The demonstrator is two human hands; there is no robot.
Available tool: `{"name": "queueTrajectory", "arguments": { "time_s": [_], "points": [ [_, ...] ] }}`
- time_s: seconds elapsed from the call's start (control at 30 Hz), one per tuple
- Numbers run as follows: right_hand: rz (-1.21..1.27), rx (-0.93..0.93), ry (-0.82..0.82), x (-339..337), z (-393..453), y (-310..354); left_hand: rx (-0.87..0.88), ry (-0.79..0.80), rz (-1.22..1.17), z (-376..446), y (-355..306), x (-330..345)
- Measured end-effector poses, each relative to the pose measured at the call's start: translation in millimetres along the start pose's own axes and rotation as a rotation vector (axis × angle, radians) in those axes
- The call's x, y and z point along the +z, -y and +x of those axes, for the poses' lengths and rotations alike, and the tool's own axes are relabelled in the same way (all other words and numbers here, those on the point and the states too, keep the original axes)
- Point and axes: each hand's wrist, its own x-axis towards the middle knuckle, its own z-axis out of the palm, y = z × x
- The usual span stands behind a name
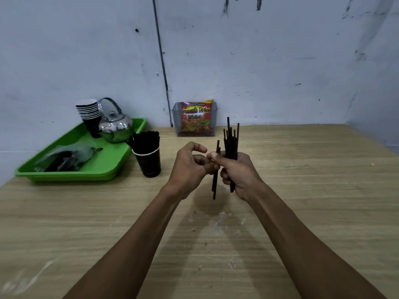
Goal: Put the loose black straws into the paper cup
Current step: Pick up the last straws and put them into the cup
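Your right hand (238, 173) is closed around a bundle of black straws (231, 141), held above the middle of the tabletop (302, 190); the bundle stands nearly upright, long axis vertical, with uneven tips fanning slightly toward the wall. Your left hand (191, 167) is curled just beside it, fingers pinching a few separate straws (214, 182) that also run close to vertical, their lower ends hanging below both hands and clear of the tabletop. Your two thumbs nearly touch. To your left, the paper cup (149, 162) stands upright on the tabletop, already packed with straws that lean a little leftward. Just beyond it lies a green tray (103, 167) carrying a steel kettle (115, 126), a stack of cups (88, 113) and a plastic bag (67, 158). A snack packet (195, 117) sits in a clear holder against the wall.
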Motion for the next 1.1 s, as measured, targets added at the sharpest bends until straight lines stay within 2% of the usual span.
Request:
{"name": "queueTrajectory", "arguments": {
  "time_s": [0.1,0.17,0.4,0.53,0.73,0.87,1.0,1.1],
  "points": [
    [-0.084,-0.084,-0.022,13.1,5.2,-2.0,0.0,-0.001,0.065,-2.0,-0.5,-16.5],
    [-0.114,-0.161,-0.027,20.0,8.0,-5.3,0.013,-0.077,0.116,-1.3,-0.6,-26.1],
    [-0.201,-0.49,-0.021,38.3,12.9,-36.6,0.044,-0.189,-0.011,-2.2,-5.5,-41.7],
    [-0.241,-0.487,0.069,37.8,14.0,-62.3,0.026,-0.188,-0.052,-5.9,-5.0,-36.4],
    [-0.224,-0.402,0.042,32.6,16.1,-64.4,-0.002,-0.123,-0.127,-5.5,-4.5,-24.8],
    [-0.171,-0.356,0.047,31.1,14.5,-63.5,0.001,-0.133,-0.121,-0.4,-17.9,-13.6],
    [-0.195,-0.316,0.047,28.8,15.3,-63.8,-0.094,0.064,-0.015,0.7,-30.4,-5.1],
    [-0.244,-0.307,0.023,29.1,15.8,-65.1,0.112,-0.001,0.093,-4.1,-38.3,-3.8]
  ]
}}
